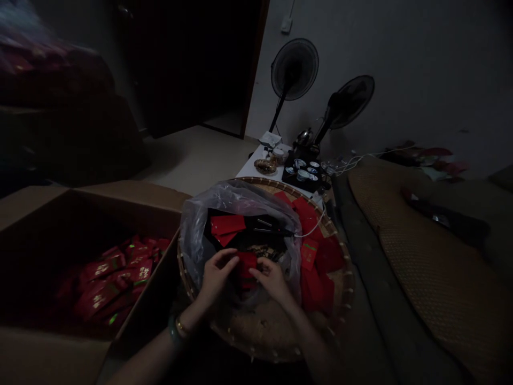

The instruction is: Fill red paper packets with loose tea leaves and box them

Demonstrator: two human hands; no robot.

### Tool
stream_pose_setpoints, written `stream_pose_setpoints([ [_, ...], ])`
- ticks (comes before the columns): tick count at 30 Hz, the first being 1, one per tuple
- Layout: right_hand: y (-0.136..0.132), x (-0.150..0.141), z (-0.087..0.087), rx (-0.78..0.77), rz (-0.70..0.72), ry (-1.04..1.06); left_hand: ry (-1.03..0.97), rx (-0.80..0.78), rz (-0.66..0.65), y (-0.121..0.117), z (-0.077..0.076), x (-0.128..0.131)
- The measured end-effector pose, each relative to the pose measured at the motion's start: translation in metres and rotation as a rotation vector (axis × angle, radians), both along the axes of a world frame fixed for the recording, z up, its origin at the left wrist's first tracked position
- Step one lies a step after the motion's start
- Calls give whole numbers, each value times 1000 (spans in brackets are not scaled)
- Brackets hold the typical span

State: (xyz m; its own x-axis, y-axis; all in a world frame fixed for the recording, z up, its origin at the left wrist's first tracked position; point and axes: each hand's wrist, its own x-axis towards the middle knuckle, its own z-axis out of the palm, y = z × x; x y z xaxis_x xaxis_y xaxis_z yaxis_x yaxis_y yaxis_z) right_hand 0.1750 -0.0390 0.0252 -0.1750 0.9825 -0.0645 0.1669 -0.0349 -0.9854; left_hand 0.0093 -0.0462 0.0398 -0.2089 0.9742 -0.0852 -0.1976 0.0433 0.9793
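Between my two hands is a red packet [247, 263], held over a clear plastic bag [196, 219] that lies open in a round woven tray [264, 323]. My left hand [218, 272] pinches the packet's left edge with thumb and fingers. At its right edge, my right hand [272, 278] grips it the same way. Just beyond my hands, dark loose bits [266, 251] lie in the bag. Red packets [227, 224] and a black device with a white cord [274, 230] rest on a dark surface there. More red packets [316, 286] are spread along the tray's right side.
At the left stands an open cardboard box [132, 190] with several red packets [116, 272] inside. Behind the tray, a low table [250, 168] bears small cups [303, 175] and a kettle. Two fans [294, 69] stand by the wall. A woven mat [401, 230] covers the seat at right.
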Motion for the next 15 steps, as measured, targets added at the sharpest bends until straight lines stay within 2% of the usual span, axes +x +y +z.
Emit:
stream_pose_setpoints([
  [3, -3, -1, -2, 46, -14, -15, 150, 102, 0, -3, 4, -3],
  [6, -4, 2, -6, 51, 4, -7, 182, 139, 4, -3, 5, -3],
  [10, 4, 11, -9, -10, -17, -9, 37, 1, -4, -2, -4, 0],
  [13, 16, -1, 7, 15, -124, 36, -198, -153, 16, -4, -21, 11],
  [15, 24, -29, 28, 62, -105, 120, -228, -198, -1, -3, -33, 18],
])
